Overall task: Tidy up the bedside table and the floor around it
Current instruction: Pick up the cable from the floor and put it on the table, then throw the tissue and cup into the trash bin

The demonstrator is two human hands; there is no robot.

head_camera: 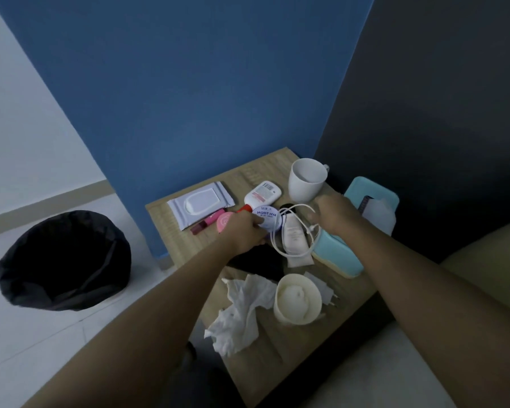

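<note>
Near the front edge of the wooden surface (280, 348) lie crumpled white tissues (242, 313) beside a cream round cup (296, 300). Further in, the left hand (243, 232) closes its fingers on a round white jar (267, 217), and the right hand (334, 213) pinches a looped white cable (292, 228). A white mug (306, 179) stands at the back corner.

The left hand (243, 231) is covering part of a round jar (268, 219), leaving its small print unreadable. The right hand (334, 214) is blurring, its fingertips indistinct, while hiding part of the teal tissue box (339, 254). Both forearms are running off the lower edge.
</note>
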